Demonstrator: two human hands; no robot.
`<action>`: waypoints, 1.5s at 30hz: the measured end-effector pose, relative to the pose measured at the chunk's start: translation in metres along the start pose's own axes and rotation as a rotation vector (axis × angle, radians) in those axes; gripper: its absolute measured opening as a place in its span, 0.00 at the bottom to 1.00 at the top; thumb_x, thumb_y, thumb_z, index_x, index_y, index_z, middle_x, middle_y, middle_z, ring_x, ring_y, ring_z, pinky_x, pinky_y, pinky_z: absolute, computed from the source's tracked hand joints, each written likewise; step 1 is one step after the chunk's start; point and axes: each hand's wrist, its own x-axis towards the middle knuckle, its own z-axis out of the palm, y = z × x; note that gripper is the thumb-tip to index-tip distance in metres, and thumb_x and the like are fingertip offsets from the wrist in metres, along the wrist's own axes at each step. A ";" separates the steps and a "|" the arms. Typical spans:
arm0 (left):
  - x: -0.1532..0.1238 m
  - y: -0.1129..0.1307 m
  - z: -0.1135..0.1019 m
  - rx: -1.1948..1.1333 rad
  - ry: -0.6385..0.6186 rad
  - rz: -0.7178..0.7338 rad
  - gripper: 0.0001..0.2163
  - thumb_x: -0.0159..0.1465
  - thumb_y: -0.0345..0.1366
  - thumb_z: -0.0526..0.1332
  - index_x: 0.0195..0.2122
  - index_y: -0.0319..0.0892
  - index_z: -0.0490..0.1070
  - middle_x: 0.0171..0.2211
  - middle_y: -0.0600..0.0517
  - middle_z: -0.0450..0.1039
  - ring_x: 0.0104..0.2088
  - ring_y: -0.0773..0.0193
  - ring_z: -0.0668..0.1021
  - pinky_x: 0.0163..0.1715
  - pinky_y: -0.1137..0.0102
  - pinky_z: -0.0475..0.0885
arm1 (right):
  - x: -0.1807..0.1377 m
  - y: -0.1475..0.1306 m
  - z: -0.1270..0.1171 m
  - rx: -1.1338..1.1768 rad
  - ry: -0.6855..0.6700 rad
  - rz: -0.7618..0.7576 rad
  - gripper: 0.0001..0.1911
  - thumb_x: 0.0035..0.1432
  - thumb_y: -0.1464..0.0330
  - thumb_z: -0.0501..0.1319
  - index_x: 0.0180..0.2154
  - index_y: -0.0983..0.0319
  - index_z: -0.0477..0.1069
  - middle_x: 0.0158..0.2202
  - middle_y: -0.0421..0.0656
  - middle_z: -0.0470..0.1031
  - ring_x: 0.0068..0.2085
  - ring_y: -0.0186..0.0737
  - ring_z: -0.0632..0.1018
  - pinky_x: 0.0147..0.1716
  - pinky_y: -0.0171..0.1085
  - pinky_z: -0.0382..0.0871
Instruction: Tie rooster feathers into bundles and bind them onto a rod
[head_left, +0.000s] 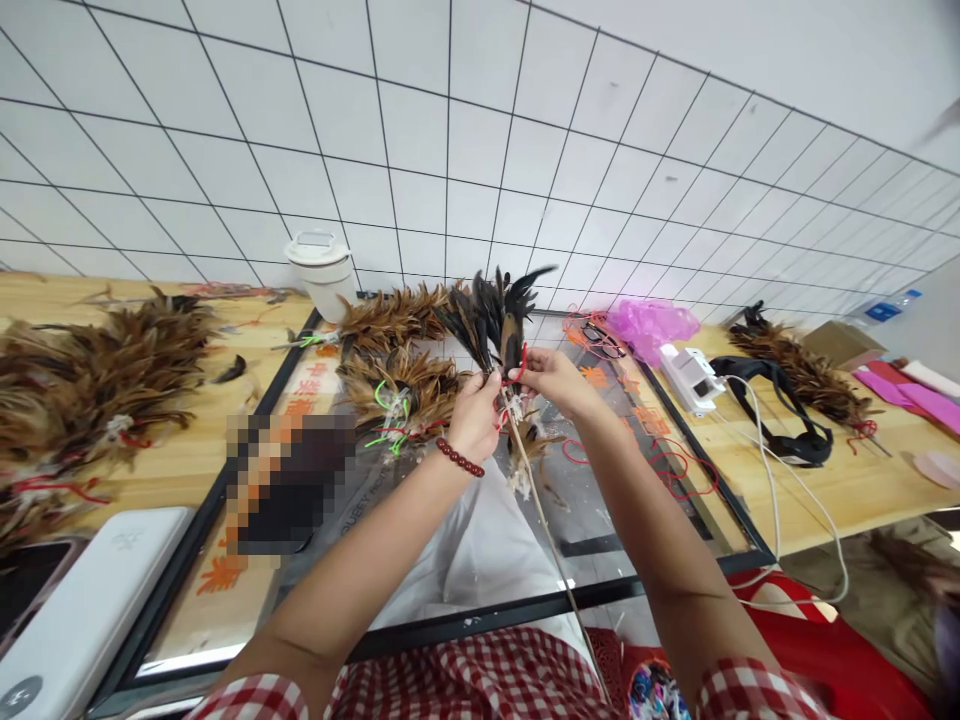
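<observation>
My left hand, with a dark red bead bracelet at its wrist, is closed around a thin wooden stick. Dark, glossy feathers fan upward from the stick's top, their pale quill ends below my fingers. My right hand pinches a red string against the bundle, beside my left thumb. The stick slants down toward my lap. Behind my left hand lie bundles of brown feathers, one with bright green string at its quills.
A black-framed glass panel lies under the work. Left are more feather bundles, a white power bank and a blurred dark object. A lidded white cup, pink plastic, white device and black strap stand around.
</observation>
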 end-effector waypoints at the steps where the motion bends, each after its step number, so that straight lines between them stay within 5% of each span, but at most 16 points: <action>1: 0.001 0.000 0.000 -0.001 0.003 -0.009 0.02 0.62 0.30 0.61 0.34 0.37 0.69 0.23 0.54 0.71 0.21 0.72 0.72 0.24 0.75 0.71 | 0.000 0.002 0.001 0.000 0.027 -0.013 0.12 0.42 0.67 0.69 0.28 0.63 0.68 0.20 0.34 0.67 0.20 0.28 0.67 0.19 0.30 0.65; 7: 0.001 0.002 -0.001 -0.016 -0.010 -0.107 0.05 0.64 0.28 0.57 0.31 0.34 0.71 0.24 0.50 0.73 0.23 0.68 0.74 0.30 0.70 0.73 | -0.001 0.013 0.004 -0.066 0.065 -0.005 0.09 0.44 0.67 0.66 0.28 0.62 0.68 0.19 0.34 0.67 0.20 0.30 0.68 0.20 0.32 0.65; 12: 0.001 0.009 0.000 -0.012 0.014 -0.201 0.10 0.65 0.24 0.52 0.29 0.34 0.70 0.23 0.49 0.72 0.23 0.69 0.73 0.32 0.68 0.74 | -0.006 0.016 0.008 -0.389 0.134 -0.149 0.04 0.48 0.68 0.62 0.27 0.62 0.74 0.24 0.38 0.69 0.22 0.32 0.69 0.23 0.34 0.65; 19: -0.002 0.012 0.001 0.032 -0.074 -0.256 0.11 0.67 0.27 0.49 0.29 0.36 0.66 0.21 0.52 0.67 0.20 0.69 0.71 0.32 0.65 0.75 | -0.016 0.012 -0.010 -0.430 0.296 -0.219 0.16 0.50 0.63 0.63 0.41 0.62 0.74 0.33 0.41 0.70 0.25 0.31 0.68 0.27 0.35 0.66; 22: -0.004 0.011 0.002 0.023 -0.059 -0.226 0.10 0.67 0.27 0.49 0.29 0.38 0.65 0.21 0.53 0.65 0.20 0.70 0.69 0.31 0.67 0.75 | -0.025 0.007 -0.017 -0.462 0.405 -0.369 0.14 0.55 0.65 0.60 0.43 0.62 0.73 0.38 0.43 0.71 0.26 0.31 0.68 0.30 0.36 0.68; 27: -0.003 0.014 0.001 -0.037 -0.067 -0.263 0.11 0.67 0.30 0.50 0.29 0.36 0.67 0.23 0.51 0.67 0.23 0.68 0.72 0.32 0.68 0.75 | -0.038 0.002 -0.009 -0.795 0.162 -0.681 0.17 0.58 0.76 0.52 0.45 0.58 0.73 0.55 0.48 0.65 0.38 0.35 0.74 0.41 0.39 0.70; 31: -0.002 0.019 0.000 -0.079 -0.123 -0.342 0.13 0.67 0.35 0.52 0.29 0.35 0.69 0.25 0.48 0.68 0.24 0.66 0.73 0.33 0.65 0.75 | -0.036 0.007 -0.008 -0.931 0.098 -0.647 0.14 0.59 0.75 0.51 0.38 0.60 0.74 0.57 0.49 0.65 0.38 0.36 0.76 0.41 0.40 0.71; 37: -0.003 0.021 -0.002 -0.074 -0.157 -0.368 0.08 0.60 0.21 0.52 0.28 0.34 0.69 0.23 0.49 0.68 0.25 0.66 0.73 0.37 0.64 0.75 | -0.033 0.011 -0.021 -0.669 0.235 -0.640 0.10 0.59 0.75 0.50 0.38 0.61 0.69 0.46 0.49 0.73 0.48 0.42 0.75 0.47 0.45 0.69; 45: -0.005 0.011 -0.004 0.008 -0.258 -0.320 0.07 0.57 0.20 0.55 0.28 0.36 0.68 0.25 0.50 0.69 0.24 0.67 0.73 0.37 0.62 0.75 | -0.032 0.016 -0.016 -0.811 0.042 -0.642 0.15 0.61 0.74 0.52 0.44 0.58 0.74 0.54 0.49 0.67 0.44 0.39 0.75 0.44 0.41 0.71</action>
